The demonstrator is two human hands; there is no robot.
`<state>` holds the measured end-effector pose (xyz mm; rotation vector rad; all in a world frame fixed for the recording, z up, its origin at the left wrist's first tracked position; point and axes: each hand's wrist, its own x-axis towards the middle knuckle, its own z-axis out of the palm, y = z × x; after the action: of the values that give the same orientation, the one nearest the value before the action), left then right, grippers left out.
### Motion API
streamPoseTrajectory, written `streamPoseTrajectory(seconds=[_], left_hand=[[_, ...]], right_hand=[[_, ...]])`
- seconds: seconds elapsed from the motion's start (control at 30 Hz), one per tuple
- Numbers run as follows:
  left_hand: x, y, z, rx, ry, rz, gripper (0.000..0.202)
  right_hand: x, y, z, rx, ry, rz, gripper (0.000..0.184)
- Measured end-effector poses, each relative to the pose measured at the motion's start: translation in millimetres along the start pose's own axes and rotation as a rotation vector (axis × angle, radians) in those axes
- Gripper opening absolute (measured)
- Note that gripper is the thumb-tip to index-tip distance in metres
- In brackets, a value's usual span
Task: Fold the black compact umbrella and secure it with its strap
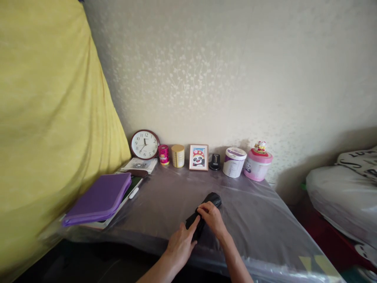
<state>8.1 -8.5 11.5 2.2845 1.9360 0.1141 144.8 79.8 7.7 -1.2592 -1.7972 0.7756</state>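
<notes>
A black folded umbrella (pixel 215 198) lies slantwise near the front of the covered table, its far end pointing up and to the right. My left hand (pixel 182 241) is closed round its nearer part, the thumb on the near side and the index finger along the top. Over the middle, my right hand (pixel 211 217) pinches at the fabric with thumb and fingertips pressed together. Both hands nearly meet there. Whatever lies directly under the right fingertips, such as a strap, is hidden.
Along the wall stand a clock (pixel 145 144), a pink tin (pixel 163 155), a yellow canister (pixel 178 156), a framed panda picture (pixel 198 157), a black device (pixel 215 162) and two tubs (pixel 234 163). A purple folder (pixel 98 198) lies left, beside a yellow curtain (pixel 53 118).
</notes>
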Motion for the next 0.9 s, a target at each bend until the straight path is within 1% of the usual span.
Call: streamPoseTrajectory(seconds=[0.1,0.23,0.33,0.4,0.43,0.5,0.53,0.6,0.67,0.77,0.9], left_hand=[[-2.4,-1.2,1.5,0.002,-0.003,0.009,0.077],[-7.5,-3.2,1.9,0.002,0.005,0.015,0.075],[-9.7,-4.5,-0.3,0.0,0.033,0.03,0.072],[-10.3,-5.5,-1.7,-0.007,0.04,0.032,0.071],[-10.6,-6.1,-2.1,-0.009,0.041,0.029,0.071],[-11.7,-7.5,-2.0,-0.008,0.049,0.023,0.071],[-12.5,-8.3,-1.6,-0.012,0.054,0.022,0.071],[-14.3,-10.2,-0.1,-0.033,0.05,0.024,0.071],[-16.2,-11.8,1.4,-0.076,0.04,0.03,0.071],[-18.4,-13.4,2.5,-0.148,0.051,0.027,0.074],[-20.3,-13.2,1.3,-0.177,0.132,0.051,0.075]], right_hand=[[3.7,-4.6,-0.8,-0.189,-0.015,0.0,0.011],[2.4,-12.0,2.1,-0.307,-0.004,0.0,0.009],[-0.5,-19.2,7.0,-0.399,0.018,0.002,0.016],[-0.8,-22.1,9.6,-0.4,0.033,0.004,0.019],[-0.3,-22.3,10.0,-0.362,0.037,-0.002,0.019],[1.1,-20.1,8.2,-0.18,0.046,0.011,0.02],[1.5,-17.7,5.7,-0.048,0.054,0.041,0.021],[0.9,-11.7,-2.1,0.227,0.093,0.135,0.028],[-2.2,-5.5,-11.8,0.418,0.155,0.235,0.037],[-8.9,0.9,-23.8,0.515,0.214,0.31,0.041],[-13.2,1.7,-26.3,0.488,0.187,0.304,0.04]])
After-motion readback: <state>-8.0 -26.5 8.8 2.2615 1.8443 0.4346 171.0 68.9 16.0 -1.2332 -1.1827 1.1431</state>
